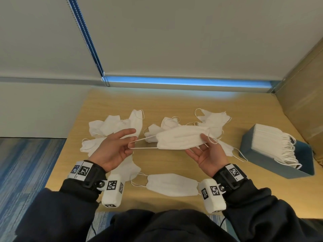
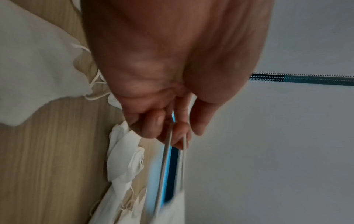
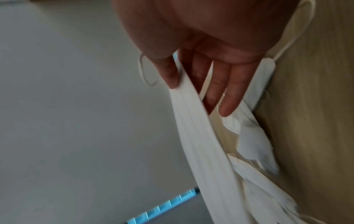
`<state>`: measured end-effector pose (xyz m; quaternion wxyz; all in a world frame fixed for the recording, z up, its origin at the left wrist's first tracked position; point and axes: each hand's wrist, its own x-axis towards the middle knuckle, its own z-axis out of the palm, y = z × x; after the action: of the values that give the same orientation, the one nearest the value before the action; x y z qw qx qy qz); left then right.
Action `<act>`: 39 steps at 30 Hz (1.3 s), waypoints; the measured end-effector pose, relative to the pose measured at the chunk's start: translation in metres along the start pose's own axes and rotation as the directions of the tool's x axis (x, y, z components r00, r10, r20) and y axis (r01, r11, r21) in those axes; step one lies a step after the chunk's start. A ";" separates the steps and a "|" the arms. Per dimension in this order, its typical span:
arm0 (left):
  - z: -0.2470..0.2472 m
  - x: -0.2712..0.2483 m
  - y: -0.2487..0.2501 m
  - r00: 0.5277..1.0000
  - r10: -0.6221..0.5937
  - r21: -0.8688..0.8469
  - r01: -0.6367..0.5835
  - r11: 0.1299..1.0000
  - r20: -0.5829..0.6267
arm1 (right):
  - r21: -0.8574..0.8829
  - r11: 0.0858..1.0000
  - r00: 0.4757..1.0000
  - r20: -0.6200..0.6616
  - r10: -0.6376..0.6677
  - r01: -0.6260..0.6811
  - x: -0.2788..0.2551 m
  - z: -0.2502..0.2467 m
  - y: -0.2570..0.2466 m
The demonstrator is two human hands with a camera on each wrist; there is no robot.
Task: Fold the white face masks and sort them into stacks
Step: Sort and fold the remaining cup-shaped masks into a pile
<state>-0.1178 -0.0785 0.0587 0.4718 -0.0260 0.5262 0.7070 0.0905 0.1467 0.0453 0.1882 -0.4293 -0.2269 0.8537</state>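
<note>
I hold one white face mask (image 1: 181, 139) stretched flat in the air above the wooden table (image 1: 171, 105). My left hand (image 1: 120, 144) has its curled fingers hooked through the mask's left ear loop (image 1: 143, 143), seen taut in the left wrist view (image 2: 168, 151). My right hand (image 1: 206, 149) pinches the mask's right end between thumb and fingers; the right wrist view shows the thumb pressed on the mask (image 3: 193, 121). A folded mask (image 1: 172, 185) lies flat near the table's front edge. Loose masks lie in a left heap (image 1: 111, 128) and a right heap (image 1: 213, 121).
A blue box (image 1: 279, 165) at the right holds a stack of white masks (image 1: 272, 144). A brown cardboard wall (image 1: 304, 88) rises behind it. A window blind with a bead chain (image 1: 87, 41) hangs beyond the table. Blue carpet (image 1: 26, 163) lies to the left.
</note>
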 end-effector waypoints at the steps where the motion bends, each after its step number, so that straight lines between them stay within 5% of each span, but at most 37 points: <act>1: -0.002 0.000 0.000 0.999 -0.023 -0.012 0.023 1.000 0.026 | -0.018 1.000 1.000 -0.007 -0.005 0.005 0.001 -0.004 -0.009; 4: -0.017 0.001 0.004 0.995 -0.066 -0.031 0.068 0.997 0.078 | -0.030 0.999 0.998 -0.045 -0.036 0.035 0.001 -0.021 -0.044; 7: -0.042 0.003 0.015 0.992 -0.109 0.160 0.099 0.982 0.057 | 0.007 1.000 0.999 -0.041 -0.005 0.005 -0.001 -0.049 -0.084; 15: -0.050 0.007 0.024 0.970 -0.183 0.416 0.102 0.904 0.160 | -0.430 0.896 0.992 -0.003 0.124 -0.113 -0.019 -0.079 -0.084; 20: -0.024 0.022 -0.029 0.949 -0.282 0.733 0.090 0.674 0.143 | -0.609 0.771 0.981 0.145 -0.126 0.189 -0.041 -0.036 -0.078; 23: 0.002 0.030 -0.053 0.942 -0.289 0.789 0.046 0.612 0.169 | -0.691 0.645 0.944 0.269 -0.190 0.326 -0.062 -0.008 -0.086; 26: 0.039 0.033 -0.063 0.957 -0.197 0.909 -0.119 0.399 0.211 | -0.745 0.511 0.901 0.389 -0.191 0.429 -0.085 0.015 -0.099; 28: 0.064 0.033 -0.063 0.962 -0.040 0.884 -0.233 0.406 0.272 | -0.765 0.406 0.864 0.475 -0.167 0.499 -0.103 0.030 -0.109; 30: 0.087 0.033 -0.058 0.928 0.116 0.776 -0.360 0.518 0.353 | -0.778 0.271 0.823 0.553 -0.131 0.566 -0.117 0.044 -0.119; 33: 0.122 0.033 -0.042 0.835 0.165 0.671 -0.525 0.524 0.524 | -0.775 0.109 0.783 0.619 -0.060 0.622 -0.131 0.062 -0.131; 37: 0.165 0.029 -0.034 0.721 0.036 0.599 -0.601 0.529 0.692 | -0.757 0.152 0.770 0.636 -0.054 0.636 -0.138 0.076 -0.144; 39: 0.173 0.028 -0.043 0.717 -0.027 0.628 -0.591 0.506 0.696 | -0.733 0.228 0.765 0.636 -0.103 0.640 -0.140 0.079 -0.151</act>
<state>-0.0242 0.0724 0.0897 0.4411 0.5259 0.5981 0.4137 0.1229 0.1813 0.2603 0.0551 -0.1701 -0.8068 0.5632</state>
